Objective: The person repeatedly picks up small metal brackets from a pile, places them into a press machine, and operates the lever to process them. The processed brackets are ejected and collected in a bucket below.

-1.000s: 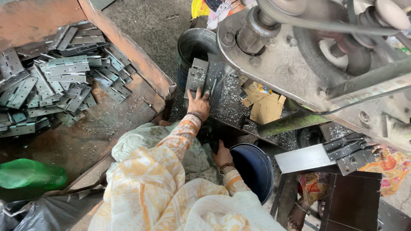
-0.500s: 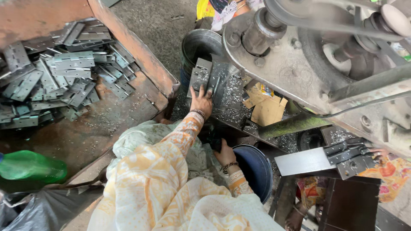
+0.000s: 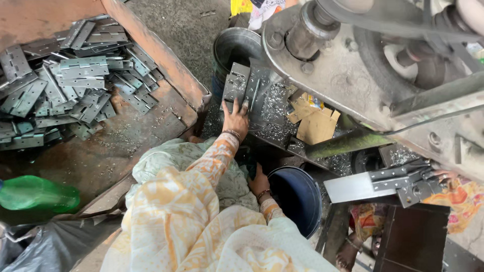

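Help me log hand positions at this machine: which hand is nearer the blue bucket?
The right hand. It sits low beside the blue bucket, close to its rim. The left hand is farther up, pressing on a metal hinge plate on the machine bed.

Dull grey metal hinge (image 3: 236, 86); glossy green plastic bottle (image 3: 38, 194).

Rough grey concrete floor (image 3: 186, 22), daylight, cluttered workshop

Left hand (image 3: 235, 119) stretched forward, fingers spread; right hand (image 3: 259, 180) low, curled.
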